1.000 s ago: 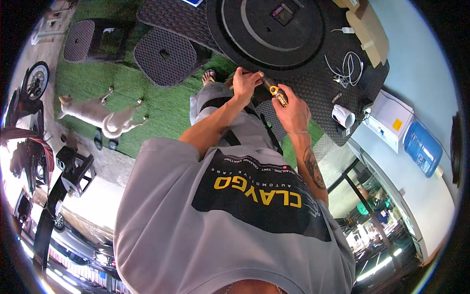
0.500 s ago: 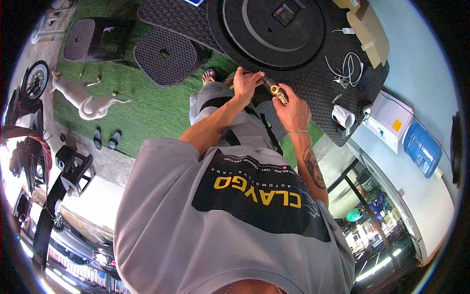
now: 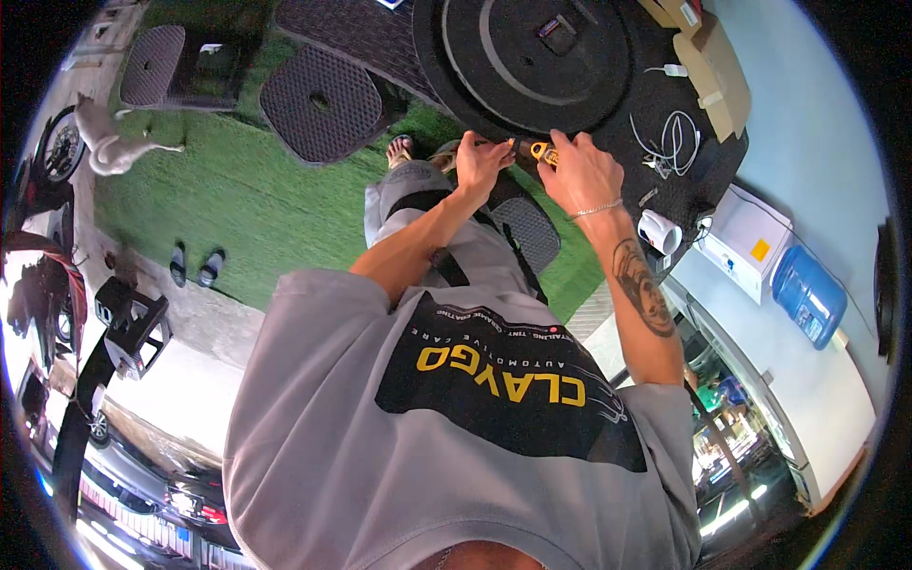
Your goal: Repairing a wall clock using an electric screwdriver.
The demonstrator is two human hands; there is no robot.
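Note:
My right hand [image 3: 581, 174] is wrapped around a black-and-yellow handheld tool [image 3: 544, 153], whose exact kind I cannot make out. The tool's narrower end points left. Just left of that end, my left hand [image 3: 480, 163] has its thumb and fingers pinched together. What lies in that pinch is too small to name. Both hands are in front of the near edge of a round black disc [image 3: 532, 100] on a black textured tabletop [image 3: 622, 190].
On the table's right are a coiled white cable [image 3: 676, 142], a white mug [image 3: 659, 231] and a cardboard box [image 3: 714, 81]. A white unit [image 3: 746, 233] and blue water bottle [image 3: 807, 294] stand beyond. Black stools [image 3: 321, 106] and a white animal [image 3: 106, 141] are left.
My right hand has swung up and right, turning the tool flatter. My left hand stays nearly in place, still pinched. The white animal has walked left.

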